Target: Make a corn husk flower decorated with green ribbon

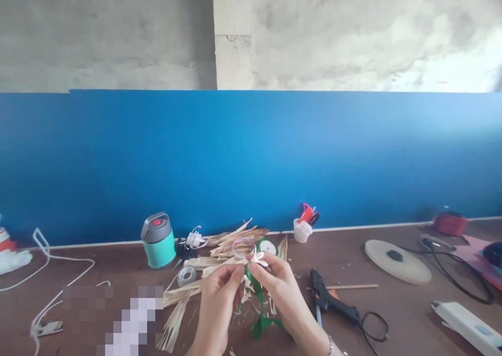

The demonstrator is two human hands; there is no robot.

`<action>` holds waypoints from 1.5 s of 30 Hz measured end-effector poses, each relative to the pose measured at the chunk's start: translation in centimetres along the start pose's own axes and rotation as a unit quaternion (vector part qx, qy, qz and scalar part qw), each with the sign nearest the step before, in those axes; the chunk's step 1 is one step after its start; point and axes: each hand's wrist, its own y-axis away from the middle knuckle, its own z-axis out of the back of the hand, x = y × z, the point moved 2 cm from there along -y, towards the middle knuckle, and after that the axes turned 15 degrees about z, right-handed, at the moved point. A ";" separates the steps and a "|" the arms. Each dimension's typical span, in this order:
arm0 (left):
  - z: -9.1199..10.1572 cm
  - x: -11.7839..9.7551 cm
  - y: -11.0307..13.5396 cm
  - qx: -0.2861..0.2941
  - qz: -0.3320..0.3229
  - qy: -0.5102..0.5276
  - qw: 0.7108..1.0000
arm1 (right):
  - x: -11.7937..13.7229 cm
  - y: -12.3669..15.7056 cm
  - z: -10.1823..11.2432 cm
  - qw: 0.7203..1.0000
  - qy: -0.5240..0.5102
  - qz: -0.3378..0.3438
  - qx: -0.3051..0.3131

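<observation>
Close together over the table, my two hands pinch a small piece of work. My left hand has thumb and fingers closed at the upper end of a green ribbon. The ribbon dangles between the hands, its lower end curled near the tabletop. Thumb and forefinger of my right hand are closed on a small white flower-like piece with petals pointing up. Fingers hide where ribbon and flower meet. Pale dried corn husks lie behind and left of the hands, along with a green ribbon spool.
A tape roll and turquoise jar stand left. Right are a black glue gun, a thin wooden stick, a round pale disc and a white device. Behind stands a white cup of pens; white cables lie far left.
</observation>
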 end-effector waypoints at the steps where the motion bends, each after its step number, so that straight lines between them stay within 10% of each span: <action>1: 0.0 0.0 0.1 -0.002 -0.002 -0.010 1.000 | 0.1 0.0 -0.1 1.000 -0.018 -0.004 -0.005; 18: 1.0 -1.4 -0.4 0.092 -0.007 -0.161 0.983 | 1.1 -0.2 1.0 0.995 -0.035 -0.065 0.071; 31: 0.6 0.5 -1.4 0.045 -0.099 -0.145 0.983 | -0.9 -0.6 1.4 0.991 0.107 -0.056 0.051; 45: 1.1 -1.0 -1.0 0.120 -0.010 -0.168 0.978 | -0.4 -0.8 1.8 0.978 0.109 -0.101 0.144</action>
